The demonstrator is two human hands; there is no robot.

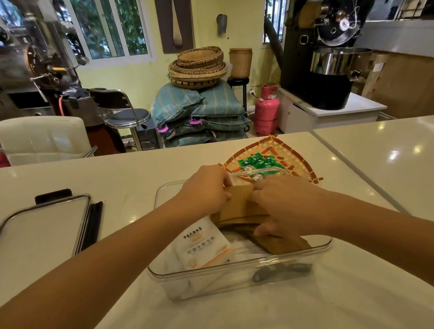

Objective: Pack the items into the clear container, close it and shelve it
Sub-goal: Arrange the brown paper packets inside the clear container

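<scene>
The clear container (243, 267) sits open on the white counter in front of me. Inside it lie a white tissue pack (203, 245) at the left and a stack of brown paper sleeves (239, 206) at the middle and right. My left hand (204, 188) grips the far left end of the brown stack. On the stack's right side rests my right hand (285, 205), fingers curled over the sleeves. The container's lid (35, 228), clear with black clasps, lies flat to the left.
A woven bamboo tray (295, 156) holding several green sachets (259, 161) sits just behind the container. A white chair (42, 138) stands beyond the counter's far edge. A second counter (402, 151) adjoins at the right.
</scene>
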